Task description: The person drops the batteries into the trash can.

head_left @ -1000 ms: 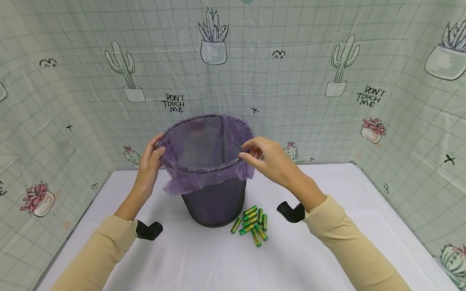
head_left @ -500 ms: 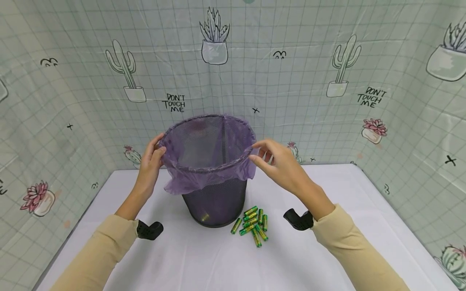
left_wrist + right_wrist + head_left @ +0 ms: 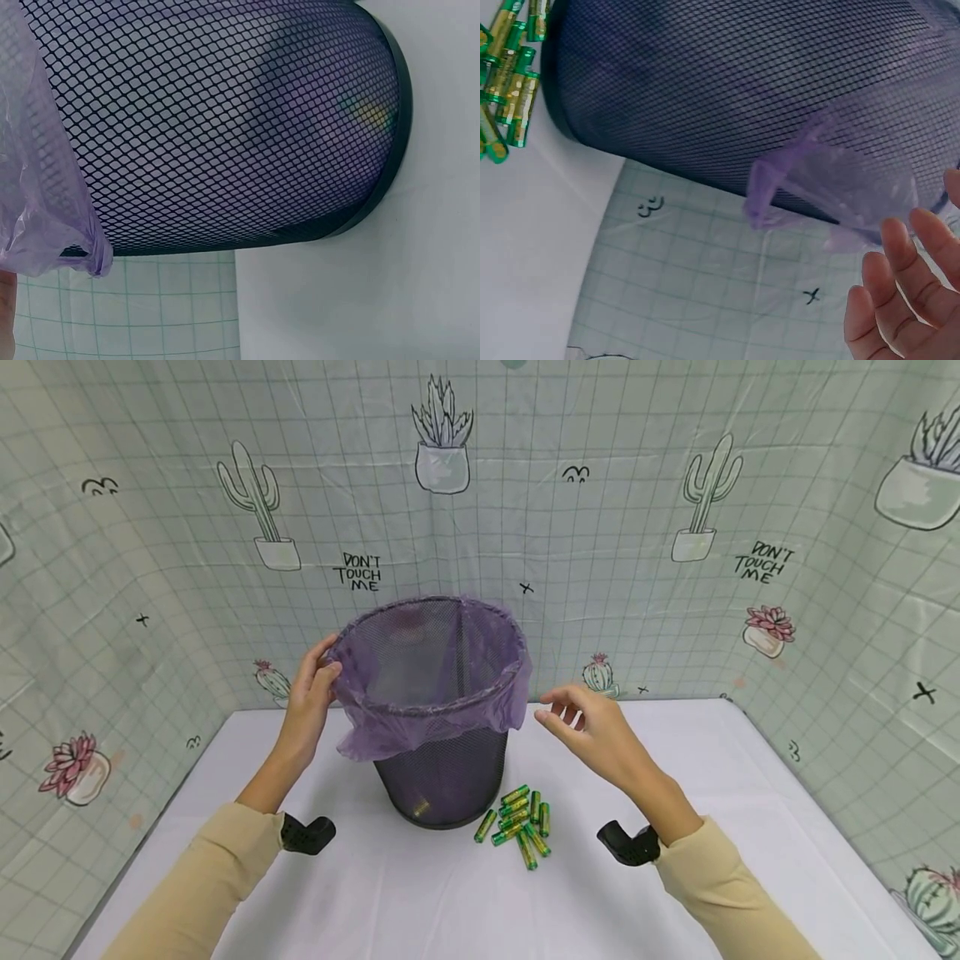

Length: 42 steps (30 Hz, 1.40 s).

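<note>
And away goes the right hand (image 3: 588, 727), swinging off the rim it was at a second ago, out to the right and lower, while the left hand (image 3: 306, 693) stays put and the bin (image 3: 450, 768) does not budge! In the head view, the bin stands upright on the white table (image 3: 360, 893), its purple liner (image 3: 397, 739) folded out over the rim. The right hand hangs clear of the liner, thumb and fingers apart and softly bent, holding nothing. Over on the left, the other hand has fingers and thumb against the rim and liner; whether it truly grips or only rests there, I cannot tell. Down at the bin's base, just to its right, lies a heap of green-and-gold batteries (image 3: 514, 817), one a little apart from the rest. Over to the left wrist, and look, a green-and-yellow battery (image 3: 373, 114) shows through the mesh, low inside the bin; only a sliver of the hand makes the edge. Now the right wrist: spread, loosely bent fingers beside the liner, nothing in them, the heap on the table just beyond the bin's base.
</note>
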### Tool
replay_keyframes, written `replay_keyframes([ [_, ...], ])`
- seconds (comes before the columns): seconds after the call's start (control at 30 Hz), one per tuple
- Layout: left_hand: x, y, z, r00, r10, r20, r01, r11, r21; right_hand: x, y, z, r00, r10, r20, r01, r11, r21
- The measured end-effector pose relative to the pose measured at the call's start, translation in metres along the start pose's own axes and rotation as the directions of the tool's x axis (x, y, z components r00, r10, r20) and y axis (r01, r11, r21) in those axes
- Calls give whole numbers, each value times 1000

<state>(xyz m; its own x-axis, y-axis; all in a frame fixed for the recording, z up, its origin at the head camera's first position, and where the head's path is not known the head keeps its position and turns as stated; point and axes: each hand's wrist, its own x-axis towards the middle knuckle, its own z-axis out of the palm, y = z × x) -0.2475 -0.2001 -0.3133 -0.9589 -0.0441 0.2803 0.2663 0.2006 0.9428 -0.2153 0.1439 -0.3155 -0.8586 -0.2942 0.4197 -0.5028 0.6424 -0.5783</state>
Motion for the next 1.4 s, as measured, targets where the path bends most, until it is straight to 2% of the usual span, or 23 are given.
replay_keyframes([
  [0.67,0,-1,-1,1000,7,-1,-7,1000,-3,-35,47,29,983,179,29,-179,984,4],
  [1.03,0,-1,0,1000,7,-1,-7,1000,-11,-52,65,50,956,282,79,-285,958,33],
  [1.4,1,0,1,1000,6,0,-6,1000,-19,-65,71,69,934,336,122,-345,936,68],
])
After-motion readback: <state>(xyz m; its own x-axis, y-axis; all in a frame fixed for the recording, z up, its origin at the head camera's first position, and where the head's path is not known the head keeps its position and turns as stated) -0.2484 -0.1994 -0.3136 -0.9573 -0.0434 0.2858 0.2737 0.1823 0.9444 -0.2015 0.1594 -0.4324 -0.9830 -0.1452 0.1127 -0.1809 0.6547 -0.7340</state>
